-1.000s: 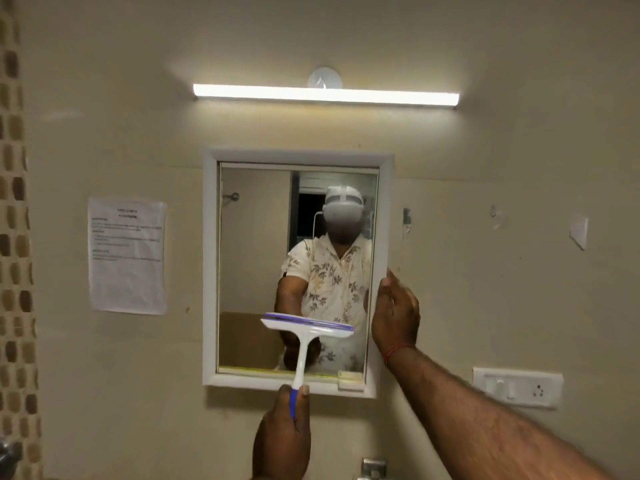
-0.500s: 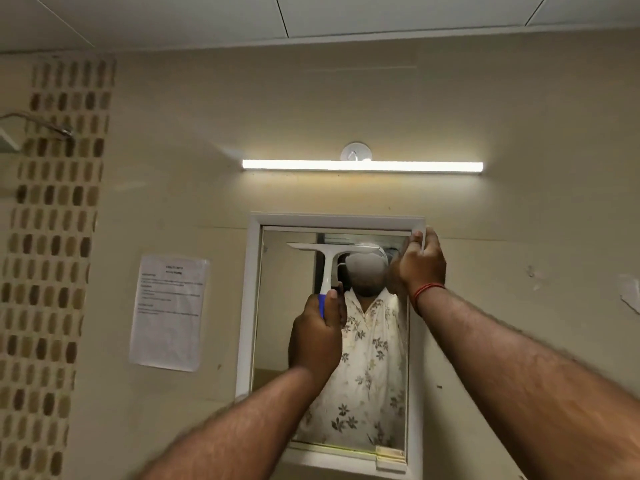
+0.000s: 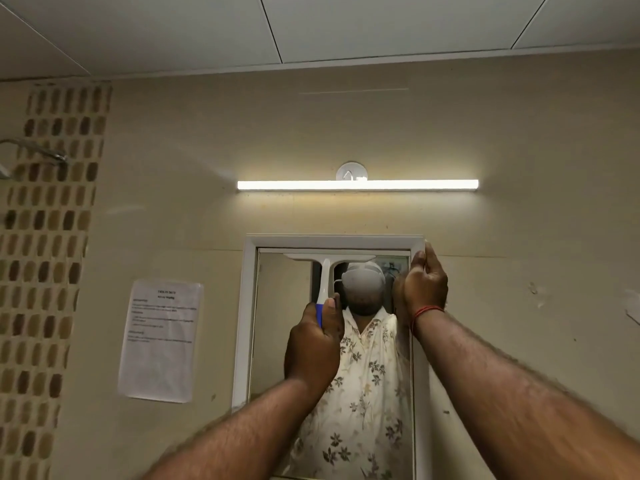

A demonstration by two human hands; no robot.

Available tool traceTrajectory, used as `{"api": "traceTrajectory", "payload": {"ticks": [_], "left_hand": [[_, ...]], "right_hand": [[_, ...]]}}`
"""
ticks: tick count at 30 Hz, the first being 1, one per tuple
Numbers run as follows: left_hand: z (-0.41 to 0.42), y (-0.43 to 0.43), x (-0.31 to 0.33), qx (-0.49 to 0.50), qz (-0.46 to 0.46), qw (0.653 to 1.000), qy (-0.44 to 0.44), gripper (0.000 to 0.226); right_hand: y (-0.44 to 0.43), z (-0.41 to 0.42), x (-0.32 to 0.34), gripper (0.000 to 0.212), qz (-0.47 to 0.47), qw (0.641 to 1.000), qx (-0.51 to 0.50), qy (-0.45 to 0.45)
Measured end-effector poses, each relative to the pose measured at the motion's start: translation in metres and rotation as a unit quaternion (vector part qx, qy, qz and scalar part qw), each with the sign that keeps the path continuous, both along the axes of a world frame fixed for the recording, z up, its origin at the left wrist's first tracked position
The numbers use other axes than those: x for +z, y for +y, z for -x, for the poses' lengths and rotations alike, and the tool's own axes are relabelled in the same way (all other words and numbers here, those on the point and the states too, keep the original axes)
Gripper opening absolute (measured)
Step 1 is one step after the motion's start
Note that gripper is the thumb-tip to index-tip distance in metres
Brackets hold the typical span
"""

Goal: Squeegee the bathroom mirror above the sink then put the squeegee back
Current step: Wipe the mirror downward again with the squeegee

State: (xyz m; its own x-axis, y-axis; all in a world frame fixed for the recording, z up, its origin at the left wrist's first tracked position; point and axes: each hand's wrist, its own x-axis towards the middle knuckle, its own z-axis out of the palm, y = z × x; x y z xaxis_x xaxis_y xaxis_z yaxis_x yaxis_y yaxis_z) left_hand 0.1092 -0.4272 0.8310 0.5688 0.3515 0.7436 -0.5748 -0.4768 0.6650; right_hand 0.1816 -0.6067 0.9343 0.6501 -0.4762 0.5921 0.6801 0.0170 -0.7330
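A white-framed mirror (image 3: 247,306) hangs on the beige wall, its lower part out of view. My left hand (image 3: 317,344) grips the blue end of a white squeegee (image 3: 326,271), whose blade lies flat against the glass right under the frame's top edge. My right hand (image 3: 422,289) holds the mirror's right frame near the top corner, fingers curled round its edge; a red thread circles that wrist. The glass reflects a person in a floral shirt.
A lit tube light (image 3: 356,184) is mounted above the mirror. A paper notice (image 3: 161,341) is taped to the wall left of it. A mosaic tile strip (image 3: 45,271) runs down the far left, with a metal fitting (image 3: 31,154) near it.
My left hand raised the squeegee from the mirror's lower edge to its top edge. My right hand slid up the right frame to the top corner. The view tilted upward.
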Motion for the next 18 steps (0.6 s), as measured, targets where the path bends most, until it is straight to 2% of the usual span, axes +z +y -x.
{"api": "traceTrajectory", "payload": {"ticks": [6, 11, 18], "left_hand": [[0.0, -0.003, -0.002, 0.011, 0.001, 1.0, 0.0, 0.051], [-0.008, -0.005, -0.011, 0.039, -0.011, 0.999, -0.006, 0.065], [-0.03, -0.012, -0.056, 0.081, -0.03, 0.996, 0.02, 0.065]], "right_hand": [[-0.003, 0.004, -0.001, 0.041, -0.01, 1.0, 0.024, -0.017], [-0.003, 0.004, -0.005, 0.041, -0.002, 0.999, 0.019, -0.031], [-0.006, -0.002, -0.022, 0.042, -0.001, 0.999, 0.017, -0.028]]}}
